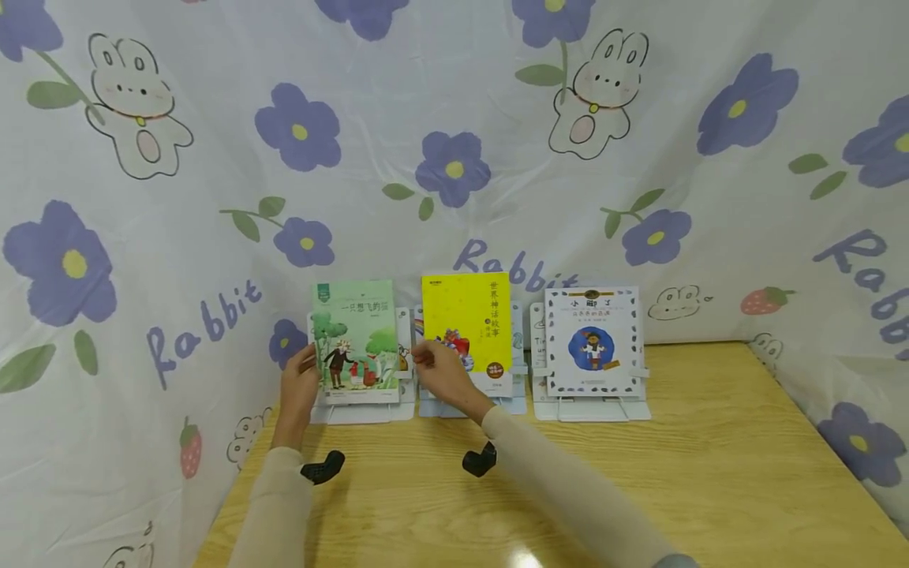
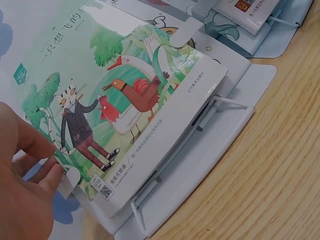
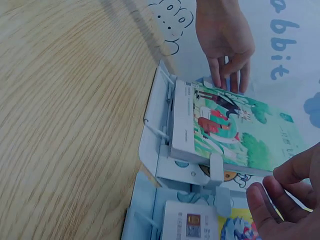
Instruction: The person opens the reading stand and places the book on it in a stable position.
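A green picture book [image 1: 358, 339] with a cat and birds on its cover leans on a white book stand [image 2: 235, 120]. At the book's left edge, the fingertips of my left hand [image 1: 300, 386] pinch the stand's small white clip [image 2: 73, 175]. My right hand [image 1: 447, 375] is just right of the green book, in front of the yellow book [image 1: 472, 315], with fingers loosely bent and nothing between them. Close by the fingers is the stand's right clip [image 3: 216, 167], which overlaps the green book's edge. The yellow book stands on a light blue stand [image 1: 433, 408].
On the right, a white book [image 1: 592, 339] with a blue circle on its cover leans on another white stand [image 1: 547, 410]. The wooden table [image 1: 568, 481] ends at a hanging cloth [image 1: 398, 95] printed with flowers and rabbits. Black wrist cameras [image 1: 323, 467] sit by both sleeves.
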Tool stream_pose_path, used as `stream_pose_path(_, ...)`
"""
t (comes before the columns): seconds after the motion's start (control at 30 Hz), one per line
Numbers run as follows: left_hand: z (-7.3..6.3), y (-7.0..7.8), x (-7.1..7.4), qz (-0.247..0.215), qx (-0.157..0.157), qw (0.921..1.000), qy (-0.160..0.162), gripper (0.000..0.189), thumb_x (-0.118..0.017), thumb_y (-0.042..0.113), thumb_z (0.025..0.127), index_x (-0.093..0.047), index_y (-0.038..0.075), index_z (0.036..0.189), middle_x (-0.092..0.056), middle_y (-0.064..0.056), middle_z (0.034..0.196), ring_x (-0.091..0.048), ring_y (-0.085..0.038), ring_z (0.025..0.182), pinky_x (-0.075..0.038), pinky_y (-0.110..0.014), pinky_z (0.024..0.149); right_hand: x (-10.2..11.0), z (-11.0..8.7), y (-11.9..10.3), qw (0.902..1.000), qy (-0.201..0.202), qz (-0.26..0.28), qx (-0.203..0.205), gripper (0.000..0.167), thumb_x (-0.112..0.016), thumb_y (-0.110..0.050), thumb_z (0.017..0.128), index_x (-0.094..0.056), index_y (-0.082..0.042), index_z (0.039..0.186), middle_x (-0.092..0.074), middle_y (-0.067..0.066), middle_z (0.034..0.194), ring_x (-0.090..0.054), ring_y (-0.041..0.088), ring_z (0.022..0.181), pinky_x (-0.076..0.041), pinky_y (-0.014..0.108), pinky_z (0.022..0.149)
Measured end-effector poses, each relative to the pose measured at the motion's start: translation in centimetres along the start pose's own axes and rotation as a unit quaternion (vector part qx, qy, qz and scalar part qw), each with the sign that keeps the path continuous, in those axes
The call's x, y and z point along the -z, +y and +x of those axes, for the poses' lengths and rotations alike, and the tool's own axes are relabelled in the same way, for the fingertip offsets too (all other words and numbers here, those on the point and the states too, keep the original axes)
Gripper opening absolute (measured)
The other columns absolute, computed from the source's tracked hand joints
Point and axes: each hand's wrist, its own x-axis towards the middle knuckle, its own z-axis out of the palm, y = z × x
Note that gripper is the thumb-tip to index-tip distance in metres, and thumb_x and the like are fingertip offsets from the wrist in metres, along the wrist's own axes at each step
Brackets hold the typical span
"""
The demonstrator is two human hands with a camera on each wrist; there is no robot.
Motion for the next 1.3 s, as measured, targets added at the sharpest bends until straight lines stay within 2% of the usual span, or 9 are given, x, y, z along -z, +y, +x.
stream_pose_path(0.13, 0.1, -0.2, -0.2, 0.003, -0.009, 0.9999, -0.003, 0.063, -0.034, 0.002, 0.108, -0.026, 0.008, 0.17, -0.027, -0.021, 0.173, -0.027, -0.04, 0.161, -0.031, -0.061, 0.128, 1.2, -1.1, 0.8, 0.9997, -0.008, -0.023, 0.009, 0.024, -0.057, -0.004, 0.105, -0.07, 0.003, 0.125, -0.074, 0.017, 0.118, -0.071, 0.028, 0.108, -0.061, 0.04, 0.097)
stream_pose_path(0.33, 0.2, -0.2, -0.5, -0.004, -0.01, 0.9998, 0.016, 0.063, -0.032, -0.001, 0.107, -0.027, 0.005, 0.169, -0.032, -0.023, 0.171, -0.03, -0.04, 0.159, -0.034, -0.057, 0.127, 3.0, -3.4, 1.7, 0.9969, -0.054, -0.049, 0.032, 0.019, -0.06, -0.004, 0.106, -0.073, -0.002, 0.12, -0.075, 0.013, 0.115, -0.073, 0.026, 0.107, -0.062, 0.037, 0.095)
stream_pose_path(0.5, -0.3, -0.3, -0.3, 0.015, -0.018, 0.9983, 0.053, 0.063, -0.032, -0.003, 0.104, -0.031, 0.003, 0.167, -0.033, -0.027, 0.168, -0.027, -0.042, 0.16, -0.03, -0.059, 0.129, 4.6, -5.6, 2.9, 0.9926, -0.095, -0.061, 0.044, 0.017, -0.061, -0.004, 0.106, -0.073, -0.007, 0.117, -0.075, 0.013, 0.115, -0.072, 0.024, 0.105, -0.062, 0.033, 0.093)
stream_pose_path(0.63, -0.8, -0.4, -0.2, 0.033, -0.044, 0.994, 0.094, 0.06, -0.036, -0.005, 0.102, -0.042, 0.001, 0.161, -0.036, -0.029, 0.161, -0.033, -0.045, 0.153, -0.031, -0.061, 0.128, 6.1, -7.1, 4.1, 0.9911, -0.109, -0.062, 0.046, 0.017, -0.061, -0.005, 0.107, -0.074, -0.008, 0.117, -0.076, 0.01, 0.114, -0.073, 0.022, 0.104, -0.061, 0.03, 0.092)
stream_pose_path(0.7, -1.1, -0.3, -0.4, 0.029, -0.062, 0.9928, 0.099, 0.058, -0.037, -0.007, 0.101, -0.045, -0.001, 0.158, -0.038, -0.028, 0.158, -0.035, -0.044, 0.151, -0.032, -0.059, 0.128, 7.1, -7.8, 4.6, 0.9917, -0.107, -0.056, 0.043, 0.017, -0.06, -0.005, 0.107, -0.074, -0.008, 0.117, -0.077, 0.011, 0.114, -0.074, 0.023, 0.104, -0.061, 0.03, 0.091)
stream_pose_path(0.93, -2.9, 0.9, -3.0, 0.051, -0.114, 0.9902, 0.063, 0.046, -0.045, -0.005, 0.105, -0.051, -0.004, 0.151, -0.048, -0.026, 0.147, -0.047, -0.043, 0.14, -0.044, -0.052, 0.114, 11.1, -10.0, 6.2, 0.9962, -0.071, -0.05, 0.012, 0.017, -0.06, -0.005, 0.108, -0.074, -0.004, 0.117, -0.077, 0.014, 0.113, -0.075, 0.036, 0.104, -0.063, 0.03, 0.085)
stream_pose_path(1.07, -4.3, 1.6, -4.9, 0.072, -0.132, 0.9879, 0.036, 0.04, -0.049, 0.001, 0.107, -0.054, -0.003, 0.148, -0.054, -0.022, 0.138, -0.053, -0.037, 0.129, -0.046, -0.032, 0.103, 13.2, -11.3, 6.7, 0.9974, -0.047, -0.053, -0.011, 0.018, -0.06, -0.006, 0.108, -0.074, -0.003, 0.119, -0.077, 0.014, 0.114, -0.074, 0.04, 0.105, -0.061, 0.028, 0.082)
stream_pose_path(1.2, -5.6, 2.4, -6.2, 0.088, -0.141, 0.9859, 0.018, 0.034, -0.054, 0.007, 0.109, -0.058, -0.002, 0.141, -0.063, -0.018, 0.124, -0.058, -0.025, 0.112, -0.044, -0.016, 0.089, 15.1, -12.5, 7.2, 0.9973, -0.02, -0.07, -0.011, 0.018, -0.061, -0.005, 0.107, -0.074, -0.005, 0.119, -0.077, 0.014, 0.114, -0.074, 0.037, 0.103, -0.061, 0.027, 0.082)
stream_pose_path(1.3, -6.6, 3.1, -6.8, 0.092, -0.15, 0.9844, 0.005, 0.026, -0.059, 0.012, 0.109, -0.063, 0.0, 0.131, -0.068, -0.015, 0.113, -0.062, -0.019, 0.1, -0.047, -0.016, 0.082, 16.3, -13.4, 7.4, 0.9964, 0.0, -0.085, -0.008, 0.017, -0.062, -0.005, 0.106, -0.075, -0.008, 0.117, -0.077, 0.015, 0.113, -0.075, 0.032, 0.1, -0.061, 0.029, 0.083)
